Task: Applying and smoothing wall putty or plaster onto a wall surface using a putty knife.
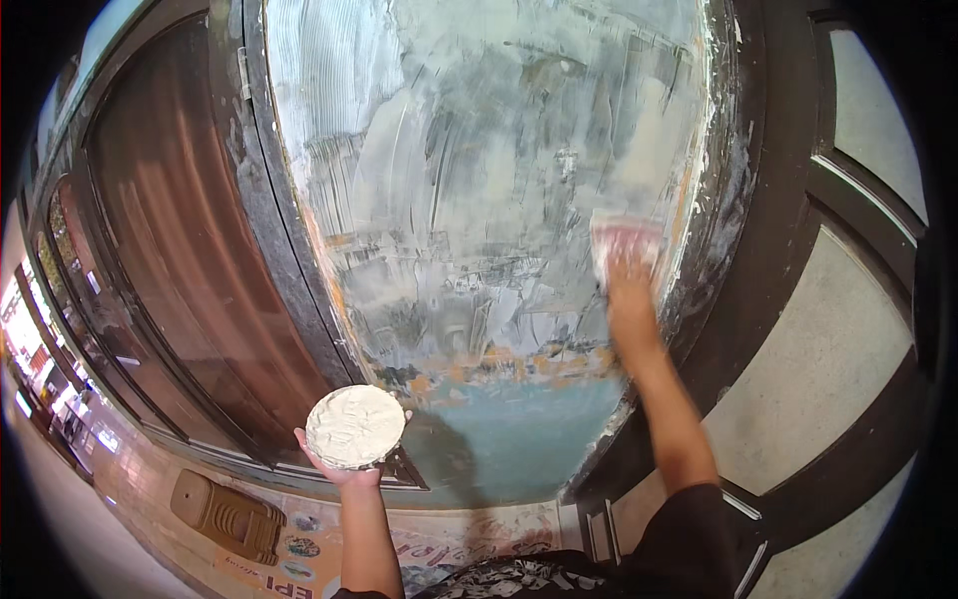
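My left hand (pixel 349 473) holds up a round plate of off-white putty (pixel 355 424) from below, its fingers curled at the rim. My right hand (pixel 629 288) is pressed up near the right side of the wall panel (pixel 489 180), gripping a wide putty knife (pixel 627 236) with a reddish body and pale edges. Motion blurs the right hand and the tool somewhat. The tool appears to be against the panel, which is streaked grey, white and pale green with putty. Below the streaks lies a smoother blue-green band (pixel 509 429).
Dark window frames with a brown curtain (pixel 190 230) stand on the left. Dark framing with pale panels (pixel 818 359) runs along the right. A brown plastic stool (pixel 228 516) lies on the floor at lower left, by a printed sheet (pixel 419 544) at the wall's foot.
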The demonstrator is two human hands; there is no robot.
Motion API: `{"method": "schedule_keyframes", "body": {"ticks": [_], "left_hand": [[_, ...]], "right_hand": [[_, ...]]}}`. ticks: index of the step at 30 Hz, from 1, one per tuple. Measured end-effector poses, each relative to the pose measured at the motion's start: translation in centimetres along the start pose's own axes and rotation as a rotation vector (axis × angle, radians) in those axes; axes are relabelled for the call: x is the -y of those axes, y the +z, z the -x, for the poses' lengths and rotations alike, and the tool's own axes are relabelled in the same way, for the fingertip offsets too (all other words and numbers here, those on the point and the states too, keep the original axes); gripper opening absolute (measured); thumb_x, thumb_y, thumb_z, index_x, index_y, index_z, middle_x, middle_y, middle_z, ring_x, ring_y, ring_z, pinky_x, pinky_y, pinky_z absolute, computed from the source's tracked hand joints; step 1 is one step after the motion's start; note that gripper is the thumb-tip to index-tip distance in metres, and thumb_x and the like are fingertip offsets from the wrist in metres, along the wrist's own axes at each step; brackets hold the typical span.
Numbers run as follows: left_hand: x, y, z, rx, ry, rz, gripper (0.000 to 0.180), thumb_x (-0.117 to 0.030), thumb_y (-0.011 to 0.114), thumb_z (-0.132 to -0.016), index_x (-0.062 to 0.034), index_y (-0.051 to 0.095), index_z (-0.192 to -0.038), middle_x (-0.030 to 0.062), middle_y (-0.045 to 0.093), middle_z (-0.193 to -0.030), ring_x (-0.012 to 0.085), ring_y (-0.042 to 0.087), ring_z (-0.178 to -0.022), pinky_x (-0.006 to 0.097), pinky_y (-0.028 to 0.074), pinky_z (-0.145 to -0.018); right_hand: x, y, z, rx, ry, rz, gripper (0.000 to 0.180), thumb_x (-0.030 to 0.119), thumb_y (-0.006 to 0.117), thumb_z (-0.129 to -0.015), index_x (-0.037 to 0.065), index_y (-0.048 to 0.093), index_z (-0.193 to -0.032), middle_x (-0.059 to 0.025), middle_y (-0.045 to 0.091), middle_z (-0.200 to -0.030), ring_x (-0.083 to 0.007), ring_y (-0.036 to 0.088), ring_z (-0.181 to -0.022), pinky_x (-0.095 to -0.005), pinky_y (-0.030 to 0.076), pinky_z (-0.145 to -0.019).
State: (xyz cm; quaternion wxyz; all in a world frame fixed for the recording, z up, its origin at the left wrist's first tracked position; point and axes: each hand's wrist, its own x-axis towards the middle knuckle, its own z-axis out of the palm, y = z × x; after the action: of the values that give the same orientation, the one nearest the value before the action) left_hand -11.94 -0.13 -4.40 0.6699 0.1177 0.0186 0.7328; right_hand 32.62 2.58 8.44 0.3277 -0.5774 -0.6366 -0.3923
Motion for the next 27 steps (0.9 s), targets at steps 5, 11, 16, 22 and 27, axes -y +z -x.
{"method": "schedule_keyframes", "body": {"ticks": [5, 11, 16, 22, 27], "left_hand": [[-0.4, 0.3, 0.1, -0.012, -0.016, 0.095, 0.086, -0.074, 0.043, -0.089, -0.0130, 0.044, -0.149, 0.0161, 0.038, -0.156, 0.0471, 0.036, -0.140, 0.077, 0.026, -0.109], [2.3, 0.6, 1.1, -0.005, -0.103, 0.005, 0.087, -0.076, 0.042, -0.088, -0.0118, 0.048, -0.146, 0.0176, 0.043, -0.152, 0.0496, 0.040, -0.136, 0.081, 0.028, -0.104], [5.7, 0.6, 3.1, 0.029, -0.279, 0.046, 0.089, -0.077, 0.041, -0.086, -0.0123, 0.046, -0.146, 0.0192, 0.043, -0.152, 0.0489, 0.043, -0.135, 0.075, 0.032, -0.107], [8.1, 1.2, 6.0, -0.050, -0.377, 0.120, 0.098, -0.081, 0.041, -0.084, -0.0106, 0.039, -0.151, 0.0244, 0.037, -0.154, 0.0569, 0.035, -0.137, 0.080, 0.023, -0.107], [7.3, 4.3, 8.6, 0.160, -0.559, 0.215, 0.095, -0.081, 0.039, -0.085, -0.0145, 0.037, -0.153, 0.0234, 0.032, -0.158, 0.0594, 0.031, -0.138, 0.079, 0.023, -0.108]], "right_hand": [[5.3, 3.7, 19.3, 0.325, 0.097, -0.272, 0.054, -0.008, 0.051, -0.082, -0.004, 0.054, -0.136, -0.0260, 0.057, -0.136, -0.0463, 0.045, -0.136, -0.0556, 0.033, -0.115], [6.2, 0.6, 18.2, 0.444, 0.867, -1.223, 0.041, -0.012, 0.047, -0.090, -0.008, 0.057, -0.129, -0.0197, 0.068, -0.121, -0.0328, 0.064, -0.117, -0.0397, 0.050, -0.101], [8.5, -3.4, 11.2, 0.469, 0.995, -2.119, 0.030, -0.005, 0.055, -0.096, -0.011, 0.057, -0.126, -0.0162, 0.067, -0.122, -0.0212, 0.066, -0.110, -0.0354, 0.052, -0.097], [11.1, -5.9, 7.5, 0.730, 0.494, -1.612, 0.036, -0.002, 0.061, -0.096, -0.010, 0.058, -0.131, -0.0113, 0.068, -0.121, -0.0148, 0.061, -0.109, -0.0282, 0.046, -0.098], [13.0, -6.8, 5.6, 0.665, 0.305, -1.549, 0.038, -0.004, 0.057, -0.096, -0.004, 0.059, -0.134, -0.0114, 0.069, -0.120, -0.0127, 0.061, -0.107, -0.0274, 0.046, -0.096]]}}
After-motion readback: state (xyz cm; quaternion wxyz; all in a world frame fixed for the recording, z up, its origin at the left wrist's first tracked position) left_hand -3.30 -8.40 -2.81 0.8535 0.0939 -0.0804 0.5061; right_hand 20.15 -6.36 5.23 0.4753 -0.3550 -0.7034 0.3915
